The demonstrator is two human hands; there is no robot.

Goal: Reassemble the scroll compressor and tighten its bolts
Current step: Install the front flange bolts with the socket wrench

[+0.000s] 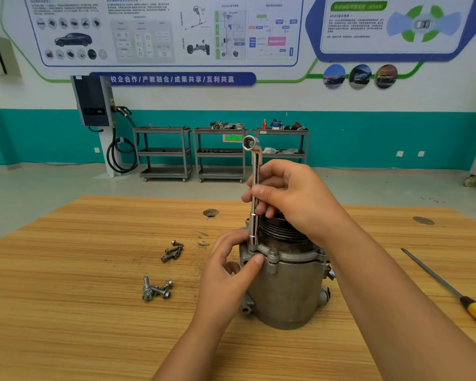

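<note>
A grey metal scroll compressor [285, 290] stands upright on the wooden table [80, 312]. An L-shaped socket wrench [254, 188] stands vertically, its lower socket down on a bolt at the left of the housing flange. My right hand [289, 193] grips the wrench shaft from the right, above the ribbed pulley. My left hand [228, 265] holds the compressor's upper left side, thumb pressed against the flange beside the socket. Another flange bolt [273, 253] sits just right of the thumb.
Two small piles of loose bolts lie left of the compressor, one nearer the far edge [173, 251] and one closer to me [156, 290]. A yellow-handled file [451, 290] lies at the right table edge. Metal carts [220, 152] stand by the far wall.
</note>
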